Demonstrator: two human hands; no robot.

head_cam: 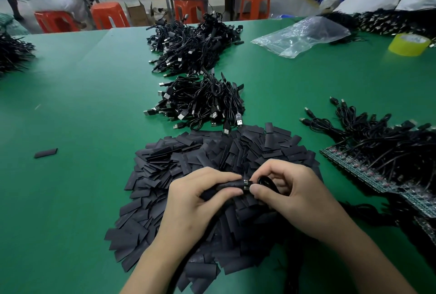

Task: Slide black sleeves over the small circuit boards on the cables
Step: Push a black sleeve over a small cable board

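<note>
My left hand (195, 201) grips a black sleeve (226, 186) between thumb and fingers. My right hand (290, 192) pinches the small circuit board (247, 184) at the sleeve's right end, and the black cable (266, 181) loops between its fingers. Only the board's tip shows at the sleeve's mouth. Both hands hover over a wide heap of flat black sleeves (212, 157) on the green table (82, 116). At the right lies a row of cables with bare circuit boards (377, 171).
Two piles of USB cables (200, 102) (193, 43) lie beyond the sleeves. One loose sleeve (46, 153) sits at the left. A clear plastic bag (304, 34) and yellow tape roll (409, 44) are at the far right. Persons sit on red stools (108, 16) behind.
</note>
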